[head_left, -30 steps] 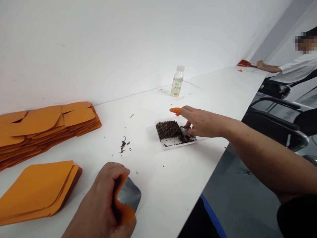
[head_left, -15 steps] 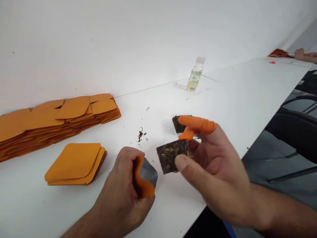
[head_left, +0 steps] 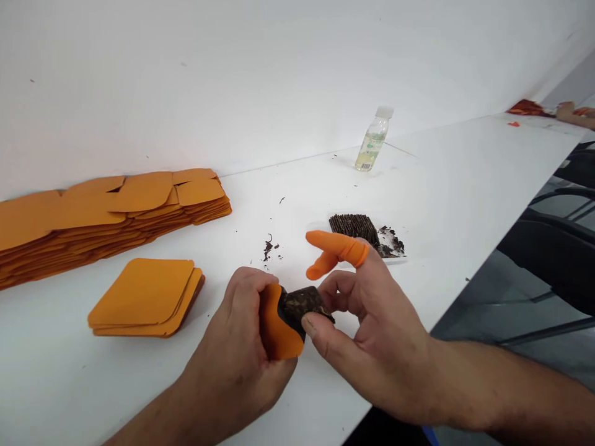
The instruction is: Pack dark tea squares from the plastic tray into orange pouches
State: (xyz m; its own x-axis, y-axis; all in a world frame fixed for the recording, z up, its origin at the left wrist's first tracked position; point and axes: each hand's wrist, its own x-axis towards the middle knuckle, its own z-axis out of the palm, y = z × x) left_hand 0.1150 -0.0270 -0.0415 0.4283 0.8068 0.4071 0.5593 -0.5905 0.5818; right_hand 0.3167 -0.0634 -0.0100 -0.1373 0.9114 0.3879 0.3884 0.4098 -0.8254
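Observation:
My left hand is wrapped round an orange pouch with a dark silvery lining, squeezed so that its mouth gapes to the right. Between thumb and fingers my right hand pinches a thin dark square of pressed tea, its left end inside the pouch's mouth. Orange finger cots cover two fingers of the right hand, which stick out clear of the tea. Behind that hand, a row of similar dark squares stands on edge in a shallow white tray, beside loose crumbs.
A small stack of orange pouches lies left of my hands, with a long pile of them along the wall. A bottle stands at the back. Dark crumbs dot the table. Chairs line the right edge; another person's arm shows far right.
My right hand has moved left and brought the tea square from beside the pouch into its mouth. The two cot-covered fingers have lifted off the square. My left hand keeps its grip.

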